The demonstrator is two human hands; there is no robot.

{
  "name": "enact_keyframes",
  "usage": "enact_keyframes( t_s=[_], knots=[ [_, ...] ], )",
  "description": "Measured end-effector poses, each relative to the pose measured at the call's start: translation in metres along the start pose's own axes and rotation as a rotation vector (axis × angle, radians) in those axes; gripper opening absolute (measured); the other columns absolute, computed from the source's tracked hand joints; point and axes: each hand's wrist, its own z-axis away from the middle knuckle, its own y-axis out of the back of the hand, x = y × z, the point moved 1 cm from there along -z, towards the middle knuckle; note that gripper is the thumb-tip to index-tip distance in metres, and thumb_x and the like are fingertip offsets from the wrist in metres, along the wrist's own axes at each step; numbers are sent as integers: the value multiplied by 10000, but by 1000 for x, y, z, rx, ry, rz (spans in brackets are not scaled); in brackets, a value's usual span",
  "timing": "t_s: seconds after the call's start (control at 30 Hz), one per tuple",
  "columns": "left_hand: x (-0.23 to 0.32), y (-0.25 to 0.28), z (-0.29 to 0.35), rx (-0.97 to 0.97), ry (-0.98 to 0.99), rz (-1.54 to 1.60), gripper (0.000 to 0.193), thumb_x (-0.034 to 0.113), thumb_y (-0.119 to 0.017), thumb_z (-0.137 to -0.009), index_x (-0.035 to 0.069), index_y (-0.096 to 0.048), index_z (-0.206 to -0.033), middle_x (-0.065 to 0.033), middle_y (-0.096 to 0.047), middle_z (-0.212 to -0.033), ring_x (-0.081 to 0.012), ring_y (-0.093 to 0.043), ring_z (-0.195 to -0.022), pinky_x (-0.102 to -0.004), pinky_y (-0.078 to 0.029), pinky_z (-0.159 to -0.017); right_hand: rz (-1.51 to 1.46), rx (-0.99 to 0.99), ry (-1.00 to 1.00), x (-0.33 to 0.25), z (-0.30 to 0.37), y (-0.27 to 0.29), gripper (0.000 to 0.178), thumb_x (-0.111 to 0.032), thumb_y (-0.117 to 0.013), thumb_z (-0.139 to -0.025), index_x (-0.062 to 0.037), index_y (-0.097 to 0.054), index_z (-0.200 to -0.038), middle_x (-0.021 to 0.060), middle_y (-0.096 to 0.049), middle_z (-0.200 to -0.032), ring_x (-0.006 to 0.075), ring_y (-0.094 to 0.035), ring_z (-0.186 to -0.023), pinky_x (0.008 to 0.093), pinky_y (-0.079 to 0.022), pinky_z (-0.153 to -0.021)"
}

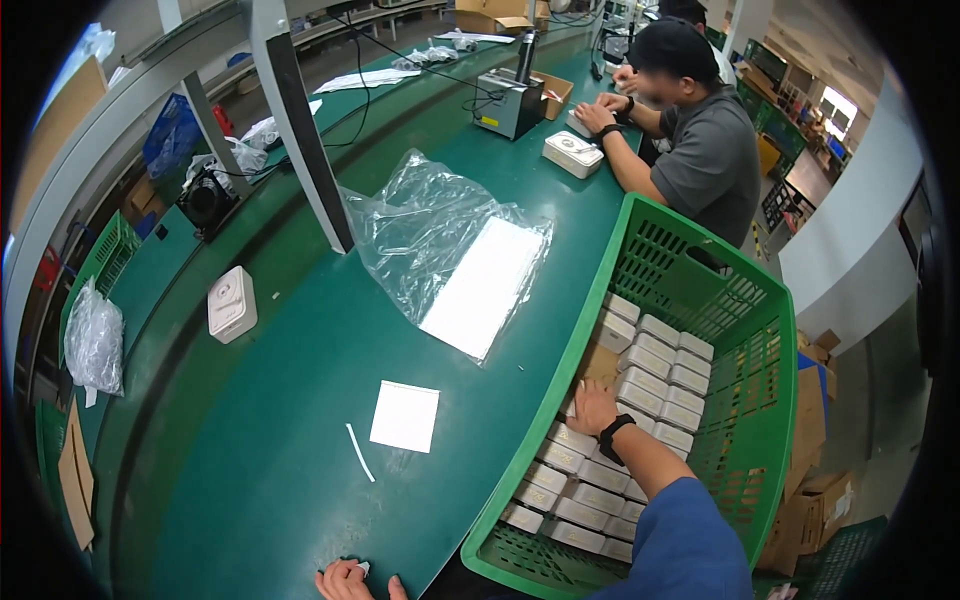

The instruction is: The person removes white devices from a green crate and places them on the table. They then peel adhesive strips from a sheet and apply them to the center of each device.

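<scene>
My right hand [595,408], with a black band at its wrist, reaches into a green crate [768,440]. Its fingers close round the end of a white box, mostly hidden under the hand. Rows of similar small white boxes [643,378] fill much of the crate, and brown cardboard shows beside them. My left hand [350,580] rests on the green table at the lower edge, thumb apart from the fingers. A small white scrap [362,569] lies at its fingertips. Ahead of it are a square white sheet [405,416] and a narrow white strip [360,453].
A clear plastic bag [430,220] holds white sheets [487,285] mid-table. One white box [232,304] sits left near a grey post [300,130]. Further along, a co-worker [700,130] handles a box beside another white box [573,154] and a grey machine [510,103].
</scene>
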Motion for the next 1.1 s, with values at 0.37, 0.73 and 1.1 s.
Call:
enact_keyframes(
  t_s=[0.37,0.73,1.1],
  knots=[
    [-1,4,-1,8,11,4,496,223,-760,-837,-1,-560,-1231,-220,-580,-1240,-437,-520,-1199,-640,-319,-1111,-331,193,-165,14,-14,-32,888,-386,-844,-667,48,-499,-1361,284,-609,-1279,460,-596,-1182,500,-494,-1031],
    [-14,0,1,-58,117,173,637,207,-813,-816,-2,-507,-1334,-212,-576,-1324,-392,-517,-1287,-569,-333,-1140,-1176,518,-297,85,49,110,821,-256,-852,-793,55,-435,-1428,186,-613,-1346,245,-620,-1214,386,-511,-1017],
    [36,22,-44,-109,68,1679,840,219,-790,-901,-3,-287,-1536,-181,-441,-1547,-319,-468,-1417,-446,-392,-1155,-1193,98,682,-192,215,296,1025,-362,-893,-767,20,-331,-1534,144,-526,-1432,243,-525,-1321,372,-411,-1125]
  ],
)
